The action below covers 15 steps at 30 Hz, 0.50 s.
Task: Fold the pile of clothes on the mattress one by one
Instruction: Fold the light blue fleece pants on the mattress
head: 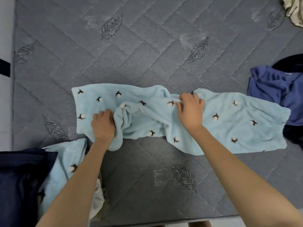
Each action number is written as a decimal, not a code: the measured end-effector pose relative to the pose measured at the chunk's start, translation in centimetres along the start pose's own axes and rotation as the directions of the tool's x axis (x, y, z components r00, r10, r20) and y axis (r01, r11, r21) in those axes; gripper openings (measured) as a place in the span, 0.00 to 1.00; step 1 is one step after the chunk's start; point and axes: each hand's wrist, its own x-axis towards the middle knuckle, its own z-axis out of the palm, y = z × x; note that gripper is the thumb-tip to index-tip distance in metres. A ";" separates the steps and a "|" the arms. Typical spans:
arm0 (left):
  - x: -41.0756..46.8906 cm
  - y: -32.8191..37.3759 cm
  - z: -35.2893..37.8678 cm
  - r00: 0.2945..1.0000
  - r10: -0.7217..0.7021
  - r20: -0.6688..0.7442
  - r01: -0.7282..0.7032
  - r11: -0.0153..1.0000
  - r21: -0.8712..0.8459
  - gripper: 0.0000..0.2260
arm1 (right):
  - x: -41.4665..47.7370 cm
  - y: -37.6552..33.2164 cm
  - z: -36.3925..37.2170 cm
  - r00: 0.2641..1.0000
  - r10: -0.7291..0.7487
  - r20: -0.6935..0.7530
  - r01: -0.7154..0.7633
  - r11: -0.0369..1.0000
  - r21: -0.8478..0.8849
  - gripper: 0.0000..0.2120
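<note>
**Both hands on the blue fleece garment**

We saw a light blue fleece garment [229, 125] lying stretched from left to right across the middle of the grey quilted mattress [131, 46]. It carried small white cotton flowers with dark stems, and its right end was gathered like an elastic cuff. The middle part was bunched into thick folds.

The left hand [103, 126] rested on the left part of the garment, with its fingers curled into the bunched fabric and gripping it. The right hand [190, 110] was at the upper edge, near the middle, and its curled fingers pinched a fold of the same fleece. Both forearms were bare.

At the lower left lay a second light blue piece [65, 169] with the same flowers, partly under a dark navy cloth [21, 177]. A pale grey cloth [98, 202] showed under the left forearm. At the right edge a crumpled blue garment [275, 89] touched the cuff end, and a beige cloth [295, 10] lay in the far right corner.
</note>
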 end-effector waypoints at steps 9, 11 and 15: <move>3.2 -0.8 -3.2 0.860 0.152 -0.488 -0.201 0.978 -0.048 0.14 | 2.3 -2.7 0.3 0.998 0.040 -0.038 -0.037 0.997 0.073 0.17; 2.6 -0.8 -2.8 0.934 0.085 -0.346 -0.148 0.976 -0.161 0.14 | 1.6 -2.9 1.0 1.000 0.030 -0.001 -0.030 0.997 0.067 0.22; 0.6 -1.1 -0.7 0.991 0.014 0.131 0.008 0.986 -0.164 0.21 | -0.6 -3.6 2.4 0.977 -0.041 0.209 0.005 0.986 0.168 0.16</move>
